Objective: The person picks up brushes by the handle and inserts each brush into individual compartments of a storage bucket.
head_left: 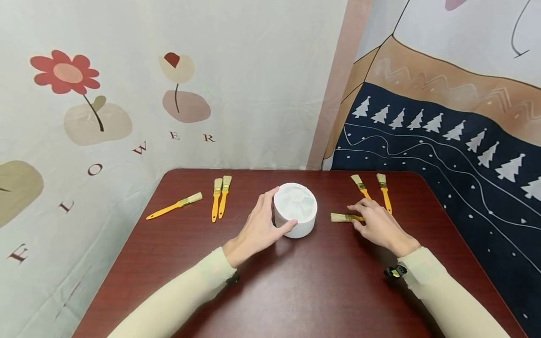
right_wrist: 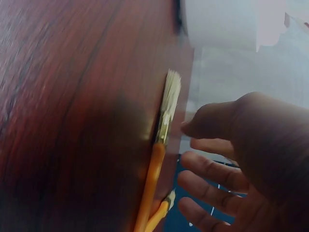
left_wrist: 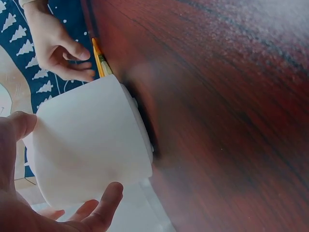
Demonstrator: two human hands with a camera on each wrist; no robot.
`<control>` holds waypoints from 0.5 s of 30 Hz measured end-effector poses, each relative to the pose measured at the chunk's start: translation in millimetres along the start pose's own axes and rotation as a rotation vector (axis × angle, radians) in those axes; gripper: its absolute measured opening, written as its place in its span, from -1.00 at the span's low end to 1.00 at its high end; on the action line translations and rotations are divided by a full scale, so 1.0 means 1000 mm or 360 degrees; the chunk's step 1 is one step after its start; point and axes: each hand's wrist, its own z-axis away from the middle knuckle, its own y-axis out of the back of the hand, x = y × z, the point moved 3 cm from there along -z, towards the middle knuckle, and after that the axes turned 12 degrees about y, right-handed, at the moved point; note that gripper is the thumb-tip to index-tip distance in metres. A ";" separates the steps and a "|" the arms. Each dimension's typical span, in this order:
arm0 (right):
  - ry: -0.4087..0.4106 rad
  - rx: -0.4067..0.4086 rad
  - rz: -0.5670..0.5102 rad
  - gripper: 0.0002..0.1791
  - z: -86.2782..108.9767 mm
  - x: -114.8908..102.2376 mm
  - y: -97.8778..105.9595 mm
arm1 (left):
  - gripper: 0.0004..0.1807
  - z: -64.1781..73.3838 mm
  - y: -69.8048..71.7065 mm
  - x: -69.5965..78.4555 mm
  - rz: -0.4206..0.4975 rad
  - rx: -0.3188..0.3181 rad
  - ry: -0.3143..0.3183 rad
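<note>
A white round holder [head_left: 305, 228] with compartments inside stands at the middle of the table, and my left hand [head_left: 261, 226] grips it by the side. In the left wrist view, thumb and fingers spread around the white wall [left_wrist: 91, 145]. My right hand [head_left: 378, 226] hovers over a paintbrush [head_left: 340, 218] lying sideways, its pale bristles toward the holder. The right wrist view shows that paintbrush's orange handle [right_wrist: 152, 176] beside the loosely bent fingers [right_wrist: 207, 169], with a gap between. In the head view the right hand hides part of the handle.
Left of the holder lie one slanted paintbrush [head_left: 175, 206] and a side-by-side pair, paintbrush [head_left: 216, 199] and paintbrush [head_left: 225, 197]. Beyond the right hand are paintbrush [head_left: 360, 186] and paintbrush [head_left: 384, 192]. Printed cloth [head_left: 253, 94] hangs behind the brown table [head_left: 296, 295].
</note>
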 end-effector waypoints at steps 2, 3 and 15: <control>-0.0008 -0.0023 0.0016 -0.54 0.001 0.003 -0.001 | 0.16 0.000 0.000 0.000 -0.0002 -0.0005 0.0004; -0.0015 -0.0036 0.0022 -0.55 0.002 0.004 -0.001 | 0.16 0.000 0.000 0.000 -0.0002 -0.0007 0.0007; -0.0032 -0.0076 0.0066 -0.64 0.004 0.011 -0.007 | 0.16 0.000 0.000 0.000 -0.0020 -0.0008 0.0020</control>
